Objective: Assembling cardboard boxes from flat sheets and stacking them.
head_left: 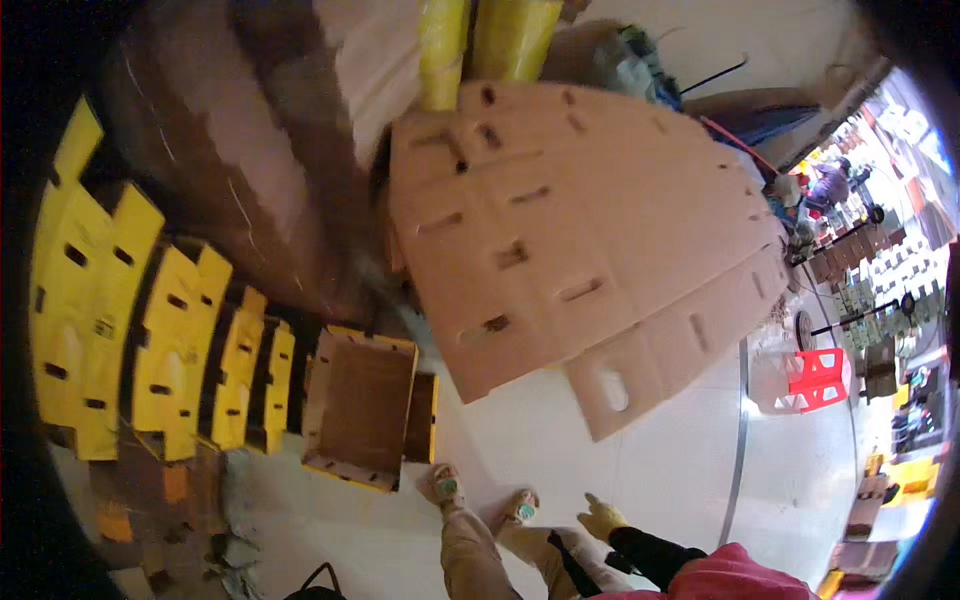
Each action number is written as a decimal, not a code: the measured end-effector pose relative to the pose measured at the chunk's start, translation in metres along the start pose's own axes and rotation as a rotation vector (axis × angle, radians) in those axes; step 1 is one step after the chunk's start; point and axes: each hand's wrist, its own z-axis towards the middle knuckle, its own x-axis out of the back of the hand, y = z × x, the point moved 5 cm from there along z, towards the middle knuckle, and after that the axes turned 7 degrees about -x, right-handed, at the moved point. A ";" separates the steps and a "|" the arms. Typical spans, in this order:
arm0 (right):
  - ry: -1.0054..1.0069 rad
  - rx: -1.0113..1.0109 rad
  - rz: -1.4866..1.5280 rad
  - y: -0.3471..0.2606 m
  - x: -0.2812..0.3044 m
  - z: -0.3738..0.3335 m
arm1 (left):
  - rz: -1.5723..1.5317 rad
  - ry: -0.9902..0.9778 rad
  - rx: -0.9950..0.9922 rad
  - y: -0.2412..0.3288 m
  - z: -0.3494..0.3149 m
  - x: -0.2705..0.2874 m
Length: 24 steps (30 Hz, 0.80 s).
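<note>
My right hand, in a pale yellowish glove and below a black sleeve, hangs over the floor beside my legs. Its fingers look stretched out, and nothing shows in them. Nearest ahead of it is a large stack of flat brown cardboard sheets with slots and handle holes; one sheet juts out at the near edge. My left hand does not show. In front of my feet, to the left, stands an open cardboard box with yellow edges and a brown inside.
Folded yellow cardboard pieces stand in a row at the left. Yellow rolls or tubes rise behind the sheets. A red plastic stool stands on the right floor. Farther right are shelves of goods and a person.
</note>
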 end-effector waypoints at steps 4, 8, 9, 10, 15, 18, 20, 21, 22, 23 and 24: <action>0.017 -0.007 0.001 0.018 0.045 -0.041 | 0.753 -0.223 -0.051 -0.022 -0.103 -0.174; 0.160 0.043 0.275 0.037 0.101 -0.064 | 1.462 -0.905 -0.397 -0.110 -0.245 -0.462; 0.173 0.084 0.288 0.015 0.112 -0.068 | 1.541 -1.095 -0.718 -0.109 -0.291 -0.540; 0.096 0.052 0.668 0.002 0.121 -0.066 | 1.509 -1.258 -1.064 -0.103 -0.337 -0.609; -0.240 0.190 1.627 -0.087 0.163 -0.075 | 1.186 -1.519 -1.970 -0.155 -0.439 -0.797; -0.373 0.131 1.908 -0.146 0.206 -0.107 | 1.608 -1.637 -1.623 -0.289 -0.299 -0.803; -0.478 0.209 1.905 -0.174 0.208 -0.100 | 1.900 -1.684 -1.107 -0.355 -0.171 -0.779; -0.532 0.347 1.951 -0.178 0.203 -0.090 | 2.085 -1.739 -1.087 -0.378 -0.114 -0.763; -0.559 0.334 1.932 -0.187 0.210 -0.093 | 2.190 -1.777 -1.079 -0.391 -0.073 -0.754; -0.590 0.325 1.909 -0.196 0.216 -0.101 | 2.296 -1.809 -1.082 -0.392 -0.035 -0.746; -0.507 0.244 1.920 -0.192 0.229 -0.117 | 2.489 -1.662 -0.968 -0.399 -0.006 -0.727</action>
